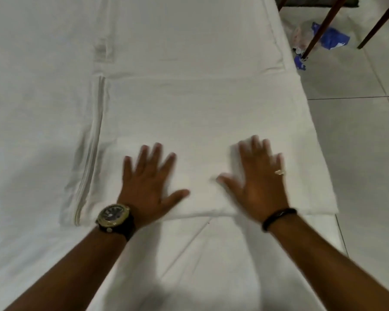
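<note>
A folded white cloth (pixel 200 113) lies flat on a bed covered with a white sheet (pixel 36 90). My left hand (pixel 148 182), with a watch on its wrist, rests palm down on the cloth's near left part, fingers spread and straight. My right hand (pixel 258 178), with a ring and a dark wrist band, lies palm down on the near right part, fingers spread; it is blurred by motion. Neither hand grips anything. The cloth's layered edge (pixel 92 153) runs along its left side.
The bed's right edge (pixel 310 122) borders a pale tiled floor (pixel 357 153). At the top right stand dark wooden furniture legs (pixel 319 30), with a blue wrapper (pixel 332 38) and a clear plastic bag (pixel 301 37) on the floor beside them.
</note>
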`<state>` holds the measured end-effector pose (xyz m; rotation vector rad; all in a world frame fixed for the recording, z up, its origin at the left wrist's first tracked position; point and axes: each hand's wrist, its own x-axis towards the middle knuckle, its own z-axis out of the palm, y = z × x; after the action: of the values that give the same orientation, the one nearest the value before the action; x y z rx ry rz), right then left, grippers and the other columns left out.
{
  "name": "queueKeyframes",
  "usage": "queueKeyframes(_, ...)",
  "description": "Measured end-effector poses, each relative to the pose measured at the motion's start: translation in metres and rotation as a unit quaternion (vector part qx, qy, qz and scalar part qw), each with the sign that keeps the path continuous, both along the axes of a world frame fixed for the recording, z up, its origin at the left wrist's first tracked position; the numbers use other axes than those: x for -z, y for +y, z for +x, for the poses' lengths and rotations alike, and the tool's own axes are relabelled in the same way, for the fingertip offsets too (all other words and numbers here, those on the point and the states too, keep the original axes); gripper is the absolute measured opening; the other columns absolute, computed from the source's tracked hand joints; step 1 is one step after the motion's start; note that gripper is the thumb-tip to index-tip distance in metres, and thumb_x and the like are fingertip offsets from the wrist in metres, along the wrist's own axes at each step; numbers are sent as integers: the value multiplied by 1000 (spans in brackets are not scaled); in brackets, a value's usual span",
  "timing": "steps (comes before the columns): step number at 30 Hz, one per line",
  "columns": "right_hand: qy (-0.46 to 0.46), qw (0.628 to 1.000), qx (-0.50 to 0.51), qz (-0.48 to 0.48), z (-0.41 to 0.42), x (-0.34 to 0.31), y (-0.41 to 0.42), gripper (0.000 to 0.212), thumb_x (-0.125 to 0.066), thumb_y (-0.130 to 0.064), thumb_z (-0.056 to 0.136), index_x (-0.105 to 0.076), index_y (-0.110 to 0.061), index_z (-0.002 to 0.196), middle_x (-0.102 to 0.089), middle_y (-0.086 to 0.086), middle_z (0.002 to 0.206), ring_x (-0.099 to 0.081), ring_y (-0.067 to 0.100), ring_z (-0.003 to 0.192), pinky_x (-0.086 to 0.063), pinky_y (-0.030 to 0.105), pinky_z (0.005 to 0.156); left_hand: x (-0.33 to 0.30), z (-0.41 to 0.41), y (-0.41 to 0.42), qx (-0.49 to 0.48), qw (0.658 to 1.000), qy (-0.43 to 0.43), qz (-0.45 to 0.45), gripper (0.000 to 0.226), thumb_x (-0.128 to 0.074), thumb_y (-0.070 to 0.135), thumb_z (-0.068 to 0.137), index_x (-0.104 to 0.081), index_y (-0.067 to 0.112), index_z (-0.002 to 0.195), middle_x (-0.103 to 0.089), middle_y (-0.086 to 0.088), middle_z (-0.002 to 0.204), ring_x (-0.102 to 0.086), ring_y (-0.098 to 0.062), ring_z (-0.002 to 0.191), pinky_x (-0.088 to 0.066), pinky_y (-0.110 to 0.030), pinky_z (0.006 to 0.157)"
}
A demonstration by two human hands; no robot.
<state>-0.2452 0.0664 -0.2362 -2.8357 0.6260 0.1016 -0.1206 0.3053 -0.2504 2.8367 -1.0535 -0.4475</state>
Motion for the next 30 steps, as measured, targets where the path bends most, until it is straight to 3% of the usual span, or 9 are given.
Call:
queueKeyframes(2, 23, 997, -78, -8, -23, 10, 24, 91, -20, -82, 83, -27, -23, 151, -17, 10, 161, -12, 32, 148, -10, 60, 115, 4, -10, 16, 29, 1000, -5, -5, 100, -16, 90, 77, -6, 32, 157, 7, -1, 166, 8, -28, 153, 3, -59, 119)
queueKeyframes(5, 28, 999, -17, -27, -61, 22, 0, 101, -25, -87, 77, -25, -20, 152, -15, 11, 162, -10, 32, 149, -6, 57, 117, 8, -8, 60, 13, 999, -24, 18, 115, -27, 97, 69, -4, 29, 158, 4, -4, 167, 7, -28, 153, 4, -55, 120)
queueKeyframes(9, 61, 997, -24, -40, -71, 19, -8, 122, -36, -96, 62, -19, -16, 153, -11, 16, 162, -6, 36, 148, -5, 57, 116, 4, -8, 71, 20, 998, -26, 48, 126, -32, 100, 60, 3, 29, 158, 10, -3, 167, 14, -27, 152, 13, -50, 119)
queueKeyframes(11, 64, 996, -26, -50, -69, 17, -6, 122, -40, -94, 61, -20, -16, 153, -13, 18, 161, -9, 39, 148, -6, 59, 115, 4, -8, 70, 12, 999, -32, 41, 125, -35, 98, 61, 6, 31, 157, 14, -1, 166, 16, -25, 152, 15, -50, 118)
queueKeyframes(14, 45, 995, -57, -71, -70, 16, -15, 97, -50, -73, 74, -30, -15, 150, -23, 24, 157, -22, 46, 143, -20, 64, 110, 4, -3, 71, 23, 998, -35, 56, 114, -46, 81, 67, 1, 30, 157, 6, -3, 167, 7, -30, 153, -2, -61, 119)
queueKeyframes(17, 0, 994, -54, -93, -61, 16, -21, 76, -77, -24, 74, -45, -11, 142, -39, 27, 148, -38, 51, 132, -31, 67, 103, 2, 0, 63, 6, 996, -38, 85, 99, -62, 46, 81, 1, 32, 156, 1, -7, 167, 1, -39, 152, -9, -63, 118)
queueKeyframes(20, -49, 993, -30, -104, -51, 15, -17, 65, -67, 15, 70, -57, -3, 131, -51, 30, 137, -48, 56, 122, -36, 69, 97, -4, -4, 52, -24, 995, -47, 81, 82, -49, 10, 90, -6, 29, 157, -5, -13, 166, -5, -48, 149, -13, -63, 117)
queueKeyframes(23, -45, 995, -31, -84, -57, 13, -11, 61, -61, 22, 68, -59, 2, 126, -55, 31, 132, -51, 57, 118, -41, 68, 95, -7, -12, 52, -22, 993, -42, 107, 72, -39, 7, 96, -7, 26, 158, -9, -19, 164, -12, -52, 146, -19, -60, 118)
queueKeyframes(30, 36, 998, -19, -53, -82, -13, 5, 63, -56, 10, 77, -51, -8, 137, -48, 19, 145, -45, 45, 130, -38, 56, 103, -31, -28, 64, 1, 985, 0, 174, 75, -37, 1, 94, -7, 25, 158, -12, -20, 163, -21, -49, 144, -28, -51, 116)
